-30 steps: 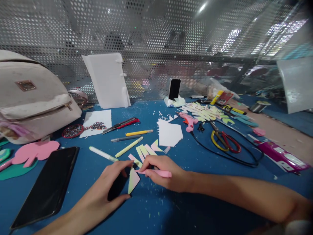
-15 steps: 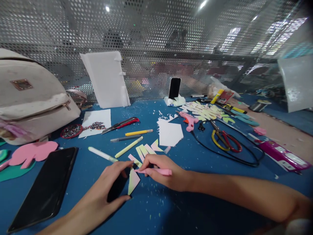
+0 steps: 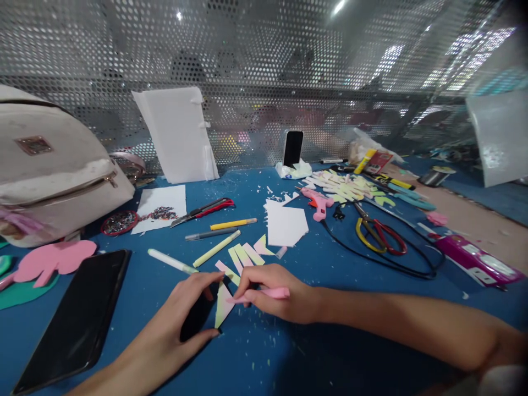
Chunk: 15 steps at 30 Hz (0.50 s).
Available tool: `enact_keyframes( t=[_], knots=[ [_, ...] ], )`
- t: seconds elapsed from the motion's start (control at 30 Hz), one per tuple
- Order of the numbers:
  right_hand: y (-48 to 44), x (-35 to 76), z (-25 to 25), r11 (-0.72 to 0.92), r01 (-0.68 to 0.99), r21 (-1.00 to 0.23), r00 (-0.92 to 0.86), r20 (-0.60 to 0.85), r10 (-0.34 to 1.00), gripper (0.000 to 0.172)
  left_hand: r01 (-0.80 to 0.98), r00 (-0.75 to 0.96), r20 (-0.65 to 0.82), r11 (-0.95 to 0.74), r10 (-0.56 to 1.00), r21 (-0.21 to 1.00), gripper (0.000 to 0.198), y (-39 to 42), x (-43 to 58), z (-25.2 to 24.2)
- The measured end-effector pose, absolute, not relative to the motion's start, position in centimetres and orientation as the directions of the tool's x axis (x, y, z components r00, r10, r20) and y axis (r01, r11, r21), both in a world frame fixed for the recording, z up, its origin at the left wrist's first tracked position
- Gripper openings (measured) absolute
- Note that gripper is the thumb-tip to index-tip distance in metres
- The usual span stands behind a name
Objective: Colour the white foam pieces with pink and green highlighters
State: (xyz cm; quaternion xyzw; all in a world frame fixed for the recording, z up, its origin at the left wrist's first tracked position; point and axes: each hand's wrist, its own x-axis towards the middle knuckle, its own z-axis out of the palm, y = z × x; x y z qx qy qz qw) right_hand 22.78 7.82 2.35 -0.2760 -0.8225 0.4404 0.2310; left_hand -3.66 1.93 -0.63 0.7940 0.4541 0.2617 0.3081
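Observation:
My right hand [image 3: 274, 292] is closed around a pink marker [image 3: 268, 293], its tip on the right part of a small paper triangle [image 3: 223, 308]. That triangle lies on the blue table and is coloured pale green and pink. My left hand [image 3: 183, 311] holds it at the edges, index finger at the top corner and thumb at the bottom. Just beyond my fingers lie several coloured paper strips [image 3: 243, 254] and a smaller paper triangle [image 3: 262, 245]. A white-bodied marker [image 3: 172, 260] and a light green marker [image 3: 216, 248] rest on the table ahead of my left hand.
A black phone [image 3: 72, 324] lies to the left, near a pale backpack [image 3: 61, 165]. Farther ahead are a utility knife [image 3: 204, 212], a white paper sheet [image 3: 286, 224] and a pink glue gun [image 3: 318, 202]. Scissors [image 3: 379, 234] and a looped black cable [image 3: 391, 269] lie to the right.
The pink marker's tip has shifted slightly down along the paper triangle with my right hand. My left hand stays in nearly the same place.

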Motion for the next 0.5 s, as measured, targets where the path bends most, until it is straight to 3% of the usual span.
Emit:
enact_keyframes(
  t=[0.13, 0.27, 0.37, 0.5],
  knots=[
    [7.90, 22.85, 2.17, 0.504, 0.218, -0.836, -0.766, 0.173, 0.619, 0.017, 0.556, 0.450, 0.152, -0.409, 0.880, 0.724, 0.065, 1.92, -3.64, -0.72],
    [7.79, 23.07, 2.08, 0.431, 0.146, -0.891, -0.771, 0.170, 0.614, 0.019, 0.596, 0.398, 0.174, -0.398, 0.901, 0.698, 0.064, 1.84, -3.49, -0.64],
    [7.57, 23.26, 2.21, 0.412, 0.077, -0.908, -0.729, 0.231, 0.645, 0.020, 0.677, 0.334, 0.200, -0.382, 0.921, 0.628, 0.066, 1.82, -3.31, -0.54],
    [7.39, 23.41, 2.20, 0.427, 0.017, -0.904, -0.706, 0.292, 0.646, 0.019, 0.729, 0.401, 0.238, -0.465, 0.885, 0.502, 0.072, 1.95, -3.07, -0.40]
  ],
)
